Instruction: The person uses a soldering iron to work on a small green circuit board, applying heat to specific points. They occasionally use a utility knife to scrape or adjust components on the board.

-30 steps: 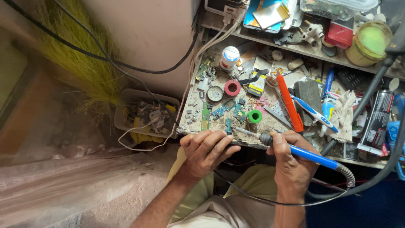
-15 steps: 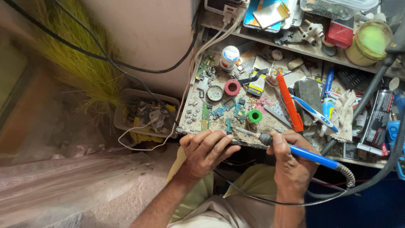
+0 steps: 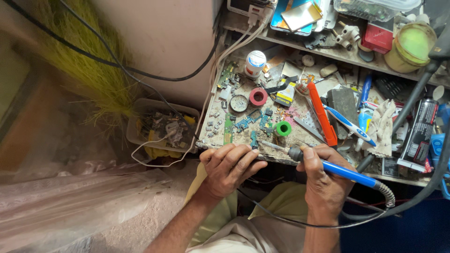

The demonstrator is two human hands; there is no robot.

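— Nothing has shifted since the earlier frames, as far as I can see: both hands sit at the near edge of the workbench (image 3: 300,161) just as they did a second ago.

— What is the right hand (image 3: 323,180) doing?

— Its fingers are wrapped closed around the blue handle of a soldering iron (image 3: 328,165). The iron's metal tip points left, over the bench edge, towards the small blue circuit boards (image 3: 255,124). Its coiled cord runs off to the right.

— And the left hand (image 3: 229,166)?

— Curled, fingers bent down on the bench edge just left of the iron's tip. Whether it pinches something small underneath, I cannot tell; the fingers hide it.

— What lies around them?

— A green tape roll (image 3: 283,128) sits just beyond the tip, a red tape roll (image 3: 258,96) further back, an orange-handled cutter (image 3: 322,115) to the right, and a toothbrush (image 3: 349,125) beside that. Left of the bench, a plastic tub (image 3: 140,136) of scrap parts stands near a grass broom (image 3: 93,75).
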